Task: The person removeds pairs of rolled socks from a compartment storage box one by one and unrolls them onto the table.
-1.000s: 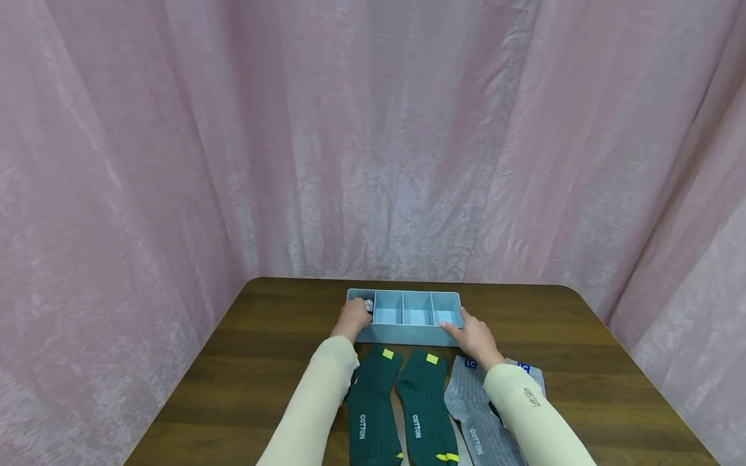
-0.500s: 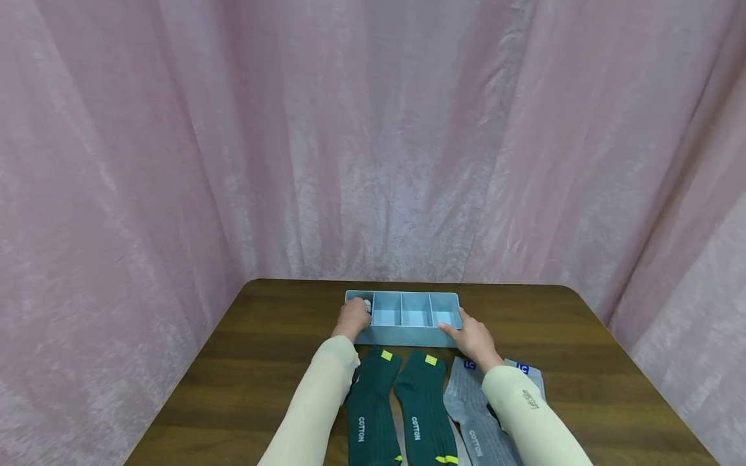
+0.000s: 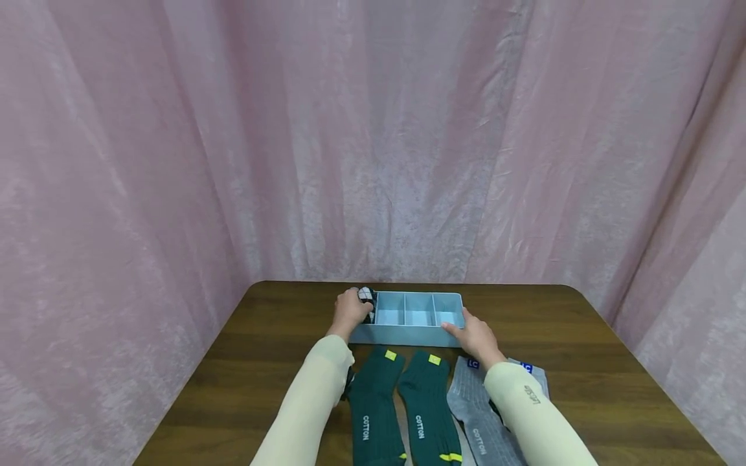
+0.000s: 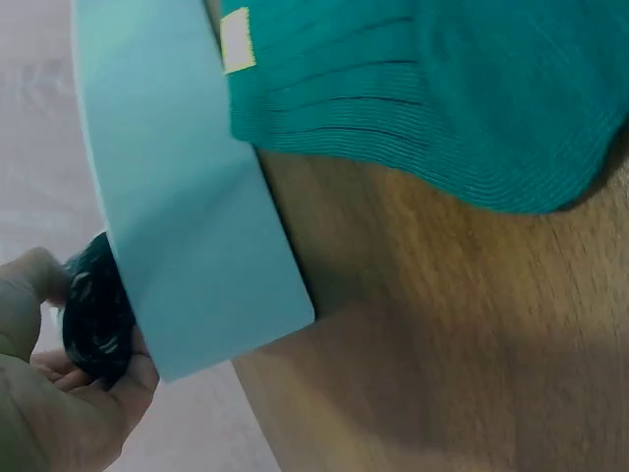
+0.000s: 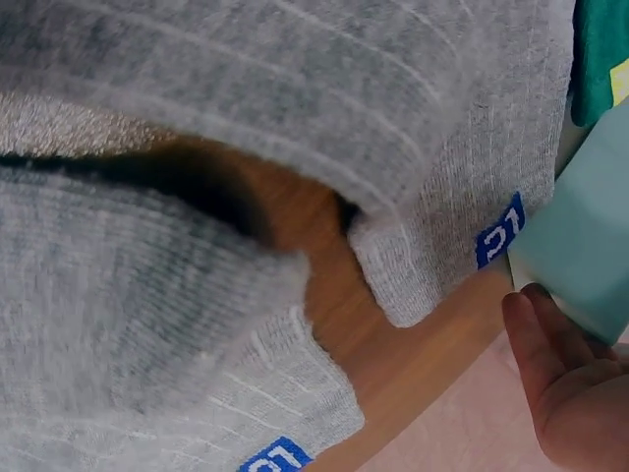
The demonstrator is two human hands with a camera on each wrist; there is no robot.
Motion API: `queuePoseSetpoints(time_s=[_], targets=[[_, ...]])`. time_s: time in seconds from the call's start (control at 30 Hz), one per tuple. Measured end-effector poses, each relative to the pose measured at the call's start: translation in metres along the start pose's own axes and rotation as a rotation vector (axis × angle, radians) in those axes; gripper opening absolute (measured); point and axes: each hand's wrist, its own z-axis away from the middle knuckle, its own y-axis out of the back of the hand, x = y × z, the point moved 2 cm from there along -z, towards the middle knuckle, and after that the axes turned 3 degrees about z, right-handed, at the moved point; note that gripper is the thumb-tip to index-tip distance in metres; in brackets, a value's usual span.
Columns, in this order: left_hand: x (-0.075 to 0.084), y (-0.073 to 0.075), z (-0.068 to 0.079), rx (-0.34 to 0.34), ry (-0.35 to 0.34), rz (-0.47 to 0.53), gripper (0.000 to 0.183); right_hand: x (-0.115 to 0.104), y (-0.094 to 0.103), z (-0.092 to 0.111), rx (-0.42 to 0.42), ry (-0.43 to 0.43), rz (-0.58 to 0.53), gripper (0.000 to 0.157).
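Note:
A light blue divided box (image 3: 402,334) stands near the table's far edge. My left hand (image 3: 350,312) is at its left end, gripping a rolled black-and-white sock (image 3: 366,295) that shows above the leftmost compartment. In the left wrist view, thumb and fingers are around the dark sock (image 4: 96,313) beside the box wall (image 4: 187,216). My right hand (image 3: 474,335) holds the box's right front corner, thumb over the front rim and fingers along the end. The right wrist view shows these fingers (image 5: 536,344) against the box (image 5: 590,226).
Two dark green socks (image 3: 375,408) (image 3: 428,408) lie flat in front of the box. Grey socks (image 3: 474,408) lie to their right, partly under my right forearm. Wooden tabletop (image 3: 233,401) surrounds them, and a pink curtain (image 3: 373,142) hangs behind.
My left hand has risen slightly and moved left, and more of the rolled sock now shows above the left compartment. The right hand keeps its place on the box.

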Motion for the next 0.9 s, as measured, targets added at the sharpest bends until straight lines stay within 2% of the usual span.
queuePoseSetpoints(time_s=[0.13, 0.23, 0.33, 0.4, 0.47, 0.53, 0.63, 0.7, 0.77, 0.9], targets=[[0.003, 0.012, -0.003, 0.044, 0.003, 0.107, 0.046, -0.004, 0.004, 0.001, -0.017, 0.010, 0.018, 0.084], [0.006, 0.019, -0.006, 0.067, -0.029, 0.128, 0.051, -0.012, 0.007, 0.002, 0.027, 0.046, 0.037, 0.080], [0.009, 0.025, -0.008, 0.080, -0.072, 0.141, 0.055, -0.032, 0.009, 0.000, 0.111, 0.116, 0.023, 0.075], [0.012, 0.027, -0.006, 0.075, -0.105, 0.157, 0.057, -0.052, 0.009, -0.002, 0.141, 0.162, -0.023, 0.070], [0.016, 0.027, -0.003, 0.056, -0.140, 0.162, 0.058, -0.073, 0.008, -0.003, 0.123, 0.181, -0.129, 0.064], [0.020, 0.024, 0.002, 0.025, -0.195, 0.138, 0.059, -0.091, 0.005, -0.004, 0.049, 0.158, -0.308, 0.061], [0.027, 0.016, 0.012, -0.040, -0.313, 0.053, 0.060, -0.110, 0.000, -0.004, -0.099, 0.047, -0.660, 0.068], [0.030, 0.011, 0.020, -0.099, -0.396, 0.012, 0.060, -0.116, -0.003, -0.004, -0.164, -0.054, -0.842, 0.073], [0.031, 0.008, 0.027, -0.151, -0.468, -0.019, 0.060, -0.117, -0.006, -0.002, -0.197, -0.128, -0.931, 0.072], [0.025, 0.002, 0.037, -0.222, -0.549, -0.014, 0.059, -0.111, -0.009, 0.000, -0.210, -0.181, -0.958, 0.059]])
